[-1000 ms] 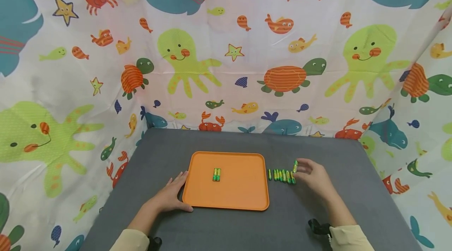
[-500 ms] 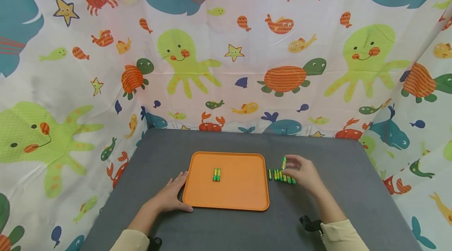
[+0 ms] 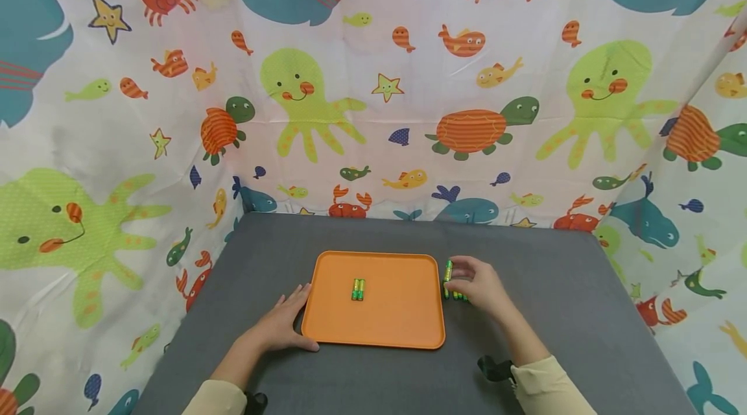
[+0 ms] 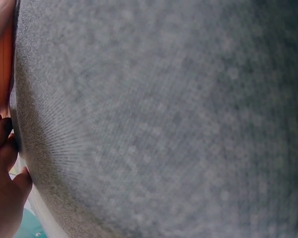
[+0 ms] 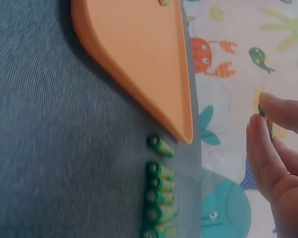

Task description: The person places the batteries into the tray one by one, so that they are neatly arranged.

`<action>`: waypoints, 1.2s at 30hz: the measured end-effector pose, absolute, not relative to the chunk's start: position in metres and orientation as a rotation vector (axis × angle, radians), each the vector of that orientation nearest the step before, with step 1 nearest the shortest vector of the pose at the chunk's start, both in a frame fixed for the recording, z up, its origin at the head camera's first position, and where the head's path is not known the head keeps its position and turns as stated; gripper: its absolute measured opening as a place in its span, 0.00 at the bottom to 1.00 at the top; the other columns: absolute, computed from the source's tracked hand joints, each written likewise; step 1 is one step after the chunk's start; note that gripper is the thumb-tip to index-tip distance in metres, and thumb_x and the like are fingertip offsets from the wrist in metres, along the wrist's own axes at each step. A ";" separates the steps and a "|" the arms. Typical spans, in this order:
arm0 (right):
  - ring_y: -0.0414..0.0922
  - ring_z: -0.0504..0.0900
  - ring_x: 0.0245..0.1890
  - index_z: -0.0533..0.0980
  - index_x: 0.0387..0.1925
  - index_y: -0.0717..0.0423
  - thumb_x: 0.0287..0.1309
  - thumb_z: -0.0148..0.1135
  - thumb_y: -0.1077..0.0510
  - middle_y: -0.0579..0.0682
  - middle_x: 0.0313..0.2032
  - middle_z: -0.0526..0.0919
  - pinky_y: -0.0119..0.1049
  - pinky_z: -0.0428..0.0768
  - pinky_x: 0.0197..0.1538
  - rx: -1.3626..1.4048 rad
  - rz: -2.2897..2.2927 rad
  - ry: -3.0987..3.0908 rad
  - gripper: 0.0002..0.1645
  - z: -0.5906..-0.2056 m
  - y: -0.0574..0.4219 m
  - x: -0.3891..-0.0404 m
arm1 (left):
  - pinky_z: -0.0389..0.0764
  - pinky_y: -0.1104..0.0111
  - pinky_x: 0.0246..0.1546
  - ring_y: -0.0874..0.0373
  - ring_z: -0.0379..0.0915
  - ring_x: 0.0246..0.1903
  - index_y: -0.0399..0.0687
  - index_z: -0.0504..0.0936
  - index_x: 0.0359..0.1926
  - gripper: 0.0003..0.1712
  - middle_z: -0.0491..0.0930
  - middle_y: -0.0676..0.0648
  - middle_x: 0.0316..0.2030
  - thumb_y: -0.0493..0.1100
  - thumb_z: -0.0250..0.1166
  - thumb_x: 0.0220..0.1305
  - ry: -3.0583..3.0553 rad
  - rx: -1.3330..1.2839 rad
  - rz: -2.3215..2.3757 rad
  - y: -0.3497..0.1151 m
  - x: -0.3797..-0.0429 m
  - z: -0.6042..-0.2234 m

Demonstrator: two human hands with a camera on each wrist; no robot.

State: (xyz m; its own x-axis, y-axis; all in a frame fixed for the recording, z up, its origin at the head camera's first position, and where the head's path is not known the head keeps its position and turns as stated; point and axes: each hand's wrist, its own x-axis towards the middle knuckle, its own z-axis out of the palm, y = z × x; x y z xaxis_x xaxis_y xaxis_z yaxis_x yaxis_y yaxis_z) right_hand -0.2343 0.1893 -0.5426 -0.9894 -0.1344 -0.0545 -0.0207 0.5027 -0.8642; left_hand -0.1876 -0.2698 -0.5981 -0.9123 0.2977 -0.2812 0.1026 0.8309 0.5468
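Observation:
My right hand [image 3: 477, 284] pinches a green-and-yellow battery [image 3: 448, 270] between thumb and fingertips, raised just off the right edge of an orange tray [image 3: 397, 314]. In the right wrist view the held battery [image 5: 270, 128] is mostly hidden by the fingers. Below that hand lies a row of similar batteries [image 3: 457, 296], partly covered by it; the right wrist view shows several of them [image 5: 160, 197] side by side, one [image 5: 160, 146] set slightly apart. Two batteries [image 3: 358, 289] lie next to each other on the tray. My left hand [image 3: 280, 323] rests with spread fingers against the tray's left edge and front corner.
A grey cloth [image 3: 373, 376] covers the table. Behind it and at both sides hangs a white curtain [image 3: 350, 207] with printed sea animals. Dark straps [image 3: 496, 368] show at the wrists.
My right hand has moved left along the battery row, carrying the pinched battery toward the tray's right edge. The left hand, the tray and the two batteries on it have stayed put.

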 end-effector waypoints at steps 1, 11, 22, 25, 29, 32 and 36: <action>0.51 0.85 0.50 0.75 0.63 0.59 0.56 0.74 0.60 0.56 0.50 0.86 0.37 0.87 0.40 -0.139 -1.508 2.618 0.33 -0.543 0.186 -0.234 | 0.38 0.42 0.78 0.48 0.39 0.80 0.50 0.46 0.82 0.80 0.46 0.47 0.81 0.73 0.80 0.34 2.655 0.301 0.764 -0.270 -0.187 -0.598; 0.52 0.84 0.51 0.76 0.62 0.57 0.55 0.75 0.61 0.56 0.53 0.84 0.39 0.87 0.42 -0.179 -1.516 2.592 0.32 -0.541 0.153 -0.237 | 0.38 0.43 0.78 0.49 0.38 0.80 0.51 0.45 0.82 0.80 0.45 0.47 0.81 0.71 0.81 0.35 2.658 0.288 0.762 -0.268 -0.188 -0.595; 0.51 0.85 0.48 0.79 0.58 0.56 0.52 0.76 0.65 0.53 0.47 0.86 0.41 0.87 0.43 -0.192 -1.589 2.510 0.30 -0.556 0.116 -0.241 | 0.39 0.43 0.78 0.49 0.38 0.80 0.51 0.45 0.82 0.81 0.46 0.48 0.81 0.72 0.81 0.34 2.659 0.290 0.756 -0.270 -0.187 -0.596; 0.50 0.85 0.47 0.79 0.57 0.56 0.51 0.77 0.65 0.52 0.47 0.85 0.41 0.87 0.43 -0.202 -1.599 2.498 0.30 -0.559 0.105 -0.242 | 0.39 0.43 0.78 0.49 0.39 0.80 0.51 0.45 0.82 0.80 0.46 0.47 0.81 0.72 0.81 0.34 2.658 0.288 0.757 -0.270 -0.187 -0.596; 0.52 0.85 0.48 0.79 0.57 0.57 0.50 0.77 0.65 0.53 0.49 0.84 0.42 0.87 0.43 -0.234 -1.602 2.474 0.30 -0.563 0.094 -0.244 | 0.39 0.43 0.78 0.48 0.39 0.80 0.50 0.46 0.82 0.80 0.46 0.47 0.81 0.71 0.81 0.35 2.658 0.291 0.757 -0.269 -0.187 -0.596; 0.54 0.85 0.49 0.78 0.57 0.59 0.50 0.77 0.66 0.55 0.49 0.84 0.42 0.87 0.43 -0.264 -1.590 2.469 0.30 -0.566 0.086 -0.245 | 0.39 0.43 0.78 0.48 0.39 0.80 0.51 0.45 0.82 0.80 0.46 0.47 0.81 0.72 0.81 0.35 2.659 0.296 0.757 -0.269 -0.187 -0.596; 0.55 0.85 0.49 0.78 0.57 0.59 0.51 0.77 0.66 0.56 0.49 0.84 0.43 0.86 0.45 -0.294 -1.547 2.489 0.30 -0.572 0.076 -0.246 | 0.39 0.43 0.78 0.48 0.38 0.80 0.50 0.45 0.82 0.79 0.46 0.47 0.81 0.71 0.81 0.36 2.655 0.303 0.770 -0.270 -0.187 -0.596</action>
State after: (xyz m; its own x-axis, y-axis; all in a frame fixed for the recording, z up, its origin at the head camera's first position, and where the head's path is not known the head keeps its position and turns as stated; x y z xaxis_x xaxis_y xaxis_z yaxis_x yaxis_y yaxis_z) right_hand -0.2464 0.0764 -0.5721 -0.9611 -0.2693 -0.0606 -0.0649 0.4338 -0.8987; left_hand -0.1868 -0.2704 -0.5956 -0.9126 0.2992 -0.2786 0.1036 0.8285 0.5503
